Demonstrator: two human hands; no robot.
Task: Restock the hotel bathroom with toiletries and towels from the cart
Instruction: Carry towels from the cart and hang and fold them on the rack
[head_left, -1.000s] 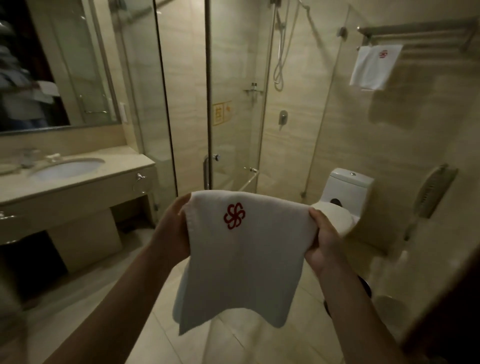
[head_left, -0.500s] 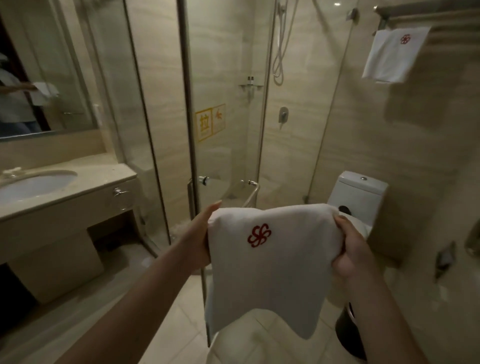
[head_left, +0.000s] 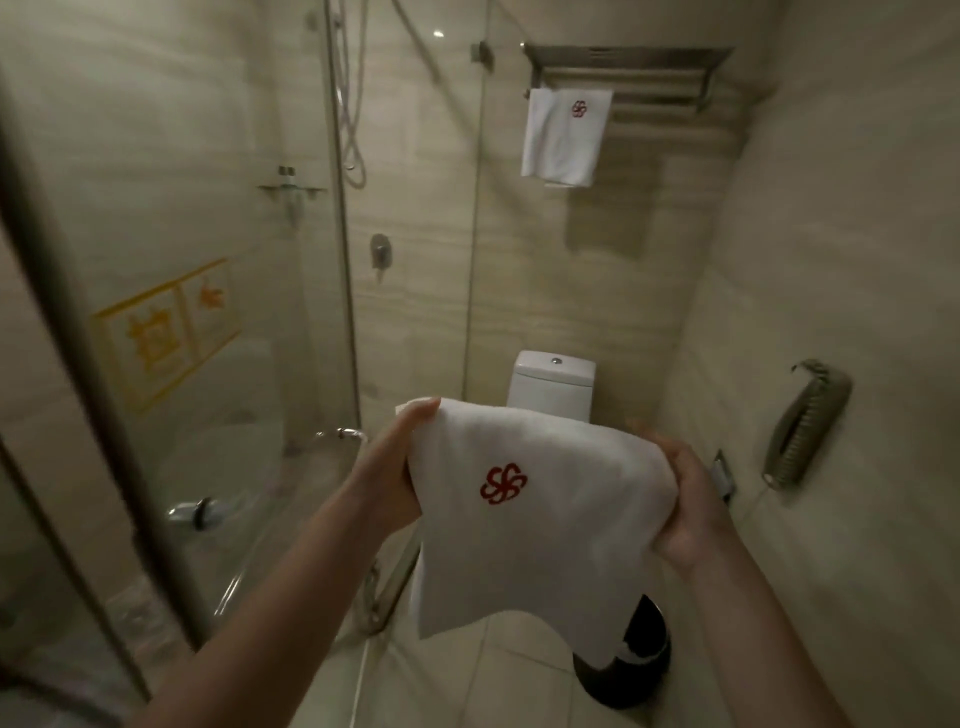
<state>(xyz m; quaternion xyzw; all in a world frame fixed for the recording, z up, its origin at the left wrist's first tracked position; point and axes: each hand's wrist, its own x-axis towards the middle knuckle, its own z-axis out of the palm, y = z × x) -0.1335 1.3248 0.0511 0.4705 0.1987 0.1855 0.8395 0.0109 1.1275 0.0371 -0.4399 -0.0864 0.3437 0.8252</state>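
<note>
Holding a white towel spread wide, well below the rack, gripping its left top corner with the left hand and clamping the right corner in the right hand, red emblem facing up. Probably heading for the bare bar to the right of the hung towel at the rack's left end. Worth raising both corners level, draping evenly over the bar, matching the emblem's height, avoiding a sagging middle.

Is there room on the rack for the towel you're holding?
The rail is bare from the hung towel rightward to the rack's end; the held towel could probably go there. The left end, beside the glass, is taken. The tank lid is bare too.
</note>
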